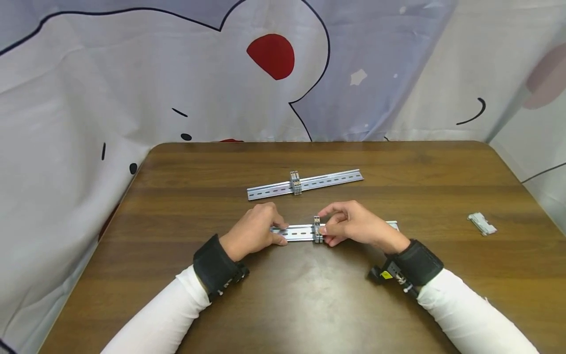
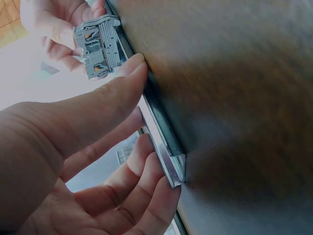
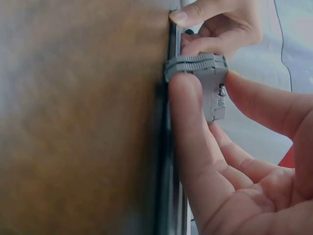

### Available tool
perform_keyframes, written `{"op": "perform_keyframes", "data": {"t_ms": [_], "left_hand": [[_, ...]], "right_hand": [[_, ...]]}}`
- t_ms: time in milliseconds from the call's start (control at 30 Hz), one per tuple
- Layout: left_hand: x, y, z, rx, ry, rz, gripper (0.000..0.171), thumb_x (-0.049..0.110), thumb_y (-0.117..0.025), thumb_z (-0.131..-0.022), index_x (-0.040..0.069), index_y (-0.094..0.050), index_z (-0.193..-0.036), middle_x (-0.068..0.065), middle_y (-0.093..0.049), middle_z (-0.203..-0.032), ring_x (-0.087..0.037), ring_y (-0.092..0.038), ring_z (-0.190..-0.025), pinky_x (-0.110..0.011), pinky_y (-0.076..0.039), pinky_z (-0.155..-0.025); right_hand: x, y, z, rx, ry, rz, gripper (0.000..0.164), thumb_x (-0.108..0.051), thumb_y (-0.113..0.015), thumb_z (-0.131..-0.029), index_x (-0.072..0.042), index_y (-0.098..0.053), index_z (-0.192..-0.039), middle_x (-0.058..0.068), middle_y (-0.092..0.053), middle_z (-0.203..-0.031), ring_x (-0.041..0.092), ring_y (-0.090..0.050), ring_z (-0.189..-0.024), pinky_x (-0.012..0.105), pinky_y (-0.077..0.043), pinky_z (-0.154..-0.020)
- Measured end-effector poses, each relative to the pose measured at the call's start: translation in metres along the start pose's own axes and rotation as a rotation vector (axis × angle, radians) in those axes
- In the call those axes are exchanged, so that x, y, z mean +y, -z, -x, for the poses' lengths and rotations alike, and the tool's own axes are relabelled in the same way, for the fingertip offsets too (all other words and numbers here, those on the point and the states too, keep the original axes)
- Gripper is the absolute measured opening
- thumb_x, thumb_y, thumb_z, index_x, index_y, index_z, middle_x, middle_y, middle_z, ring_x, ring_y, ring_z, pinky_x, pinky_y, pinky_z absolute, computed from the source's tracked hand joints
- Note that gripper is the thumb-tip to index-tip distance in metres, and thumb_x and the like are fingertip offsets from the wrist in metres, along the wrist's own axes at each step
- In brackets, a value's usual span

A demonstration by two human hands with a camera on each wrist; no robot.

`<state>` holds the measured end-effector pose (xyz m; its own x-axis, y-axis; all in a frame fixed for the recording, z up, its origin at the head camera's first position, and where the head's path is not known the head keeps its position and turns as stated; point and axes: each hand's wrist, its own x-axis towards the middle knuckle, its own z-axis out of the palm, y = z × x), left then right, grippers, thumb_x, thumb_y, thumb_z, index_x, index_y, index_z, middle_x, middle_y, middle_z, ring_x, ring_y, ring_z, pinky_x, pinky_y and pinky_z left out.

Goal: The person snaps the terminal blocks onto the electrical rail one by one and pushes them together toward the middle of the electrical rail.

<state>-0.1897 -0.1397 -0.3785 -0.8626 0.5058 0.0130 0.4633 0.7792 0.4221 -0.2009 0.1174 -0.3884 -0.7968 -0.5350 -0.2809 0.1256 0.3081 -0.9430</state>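
Observation:
A slotted metal DIN rail (image 1: 300, 233) lies across the table in front of me. My left hand (image 1: 253, 231) grips its left part, thumb on the near edge and fingers along the far edge; the rail's end (image 2: 171, 169) shows by the fingertips in the left wrist view. Grey terminal blocks (image 1: 316, 230) stand upright on the rail near its middle. My right hand (image 1: 360, 223) pinches them from the right side, thumb low at the near edge and index finger at the upper far part. Seen from the right wrist, two slim blocks (image 3: 195, 63) sit side by side.
Farther back, a second DIN rail (image 1: 329, 181) lies at a slant and carries a small group of terminal blocks (image 1: 295, 183). Off to the right is a loose light-grey piece (image 1: 482, 223) lying flat. A patterned cloth (image 1: 199, 73) hangs behind the wooden table (image 1: 420, 187).

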Motion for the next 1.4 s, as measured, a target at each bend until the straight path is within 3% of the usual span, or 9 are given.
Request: {"op": "perform_keyframes", "data": {"t_ms": [267, 533, 667, 800, 867, 967, 1067, 1233, 1400], "left_hand": [[0.002, -0.003, -0.003, 0.002, 0.009, 0.007, 0.030, 0.020, -0.089, -0.069, 0.009, -0.082, -0.096, -0.005, -0.074, -0.092, -0.019, -0.065, -0.086, -0.032, -0.052, -0.071], [-0.001, -0.003, -0.002, 0.020, -0.019, -0.001, 0.029, 0.021, -0.089, -0.069, 0.010, -0.082, -0.095, -0.004, -0.073, -0.090, -0.018, -0.064, -0.084, -0.032, -0.051, -0.070], [-0.002, -0.002, -0.001, 0.023, -0.033, 0.005, 0.029, 0.022, -0.089, -0.070, 0.011, -0.082, -0.096, -0.004, -0.073, -0.091, -0.019, -0.065, -0.087, -0.032, -0.052, -0.071], [-0.003, -0.003, 0.000, 0.028, -0.054, 0.010, 0.030, 0.022, -0.089, -0.070, 0.010, -0.082, -0.096, -0.004, -0.071, -0.090, -0.020, -0.064, -0.084, -0.029, -0.050, -0.067], [-0.002, -0.004, 0.000, 0.032, -0.061, 0.011, 0.030, 0.022, -0.089, -0.070, 0.010, -0.082, -0.096, -0.005, -0.071, -0.090, -0.020, -0.063, -0.082, -0.029, -0.049, -0.066], [-0.002, -0.005, 0.001, 0.029, -0.050, 0.023, 0.029, 0.021, -0.089, -0.070, 0.010, -0.082, -0.096, -0.005, -0.071, -0.091, -0.021, -0.063, -0.081, -0.029, -0.049, -0.066], [-0.001, -0.006, 0.002, 0.032, -0.050, 0.030, 0.029, 0.021, -0.089, -0.070, 0.009, -0.082, -0.096, -0.005, -0.071, -0.091, -0.021, -0.064, -0.083, -0.030, -0.050, -0.068], [-0.002, -0.007, 0.002, 0.042, -0.064, 0.030, 0.029, 0.021, -0.089, -0.070, 0.009, -0.082, -0.094, -0.005, -0.071, -0.090, -0.021, -0.065, -0.083, -0.029, -0.050, -0.067], [-0.003, -0.005, 0.001, 0.042, -0.062, 0.025, 0.029, 0.022, -0.089, -0.069, 0.009, -0.082, -0.094, -0.005, -0.070, -0.088, -0.021, -0.064, -0.080, -0.028, -0.048, -0.064]], "right_hand": [[0.010, 0.011, 0.016, 0.060, 0.016, 0.009, 0.045, -0.009, -0.067, -0.092, 0.006, -0.051, -0.132, 0.027, -0.072, -0.098, 0.028, -0.073, -0.082, 0.043, -0.060, -0.074], [0.034, 0.067, 0.067, 0.315, -0.041, 0.273, 0.038, -0.015, -0.067, -0.093, 0.005, -0.059, -0.124, 0.026, -0.073, -0.099, 0.020, -0.073, -0.075, 0.035, -0.060, -0.068], [0.043, 0.098, 0.098, 0.428, -0.072, 0.485, 0.038, -0.021, -0.066, -0.094, 0.002, -0.060, -0.124, 0.024, -0.073, -0.103, 0.017, -0.072, -0.071, 0.031, -0.058, -0.062], [0.049, 0.125, 0.118, 0.513, -0.061, 0.744, 0.038, -0.022, -0.067, -0.093, 0.000, -0.063, -0.123, 0.025, -0.072, -0.113, 0.032, -0.070, -0.087, 0.041, -0.054, -0.071], [0.054, 0.139, 0.123, 0.547, -0.081, 0.827, 0.041, -0.026, -0.066, -0.093, 0.000, -0.062, -0.124, 0.029, -0.067, -0.121, 0.046, -0.059, -0.104, 0.052, -0.045, -0.083], [0.061, 0.161, 0.129, 0.574, -0.149, 0.872, 0.051, -0.036, -0.061, -0.095, 0.001, -0.057, -0.130, 0.038, -0.054, -0.131, 0.061, -0.036, -0.117, 0.065, -0.025, -0.086], [0.068, 0.180, 0.140, 0.597, -0.258, 0.883, 0.065, -0.051, -0.051, -0.096, 0.001, -0.051, -0.135, 0.042, -0.046, -0.136, 0.065, -0.025, -0.118, 0.063, -0.019, -0.078], [0.073, 0.202, 0.164, 0.570, -0.373, 0.882, 0.073, -0.052, -0.053, -0.095, 0.008, -0.044, -0.136, 0.042, -0.046, -0.135, 0.066, -0.035, -0.117, 0.068, -0.029, -0.086], [0.078, 0.211, 0.171, 0.577, -0.323, 0.916, 0.055, -0.024, -0.071, -0.086, 0.012, -0.054, -0.124, 0.035, -0.066, -0.110, 0.052, -0.060, -0.097, 0.051, -0.046, -0.072]]}}
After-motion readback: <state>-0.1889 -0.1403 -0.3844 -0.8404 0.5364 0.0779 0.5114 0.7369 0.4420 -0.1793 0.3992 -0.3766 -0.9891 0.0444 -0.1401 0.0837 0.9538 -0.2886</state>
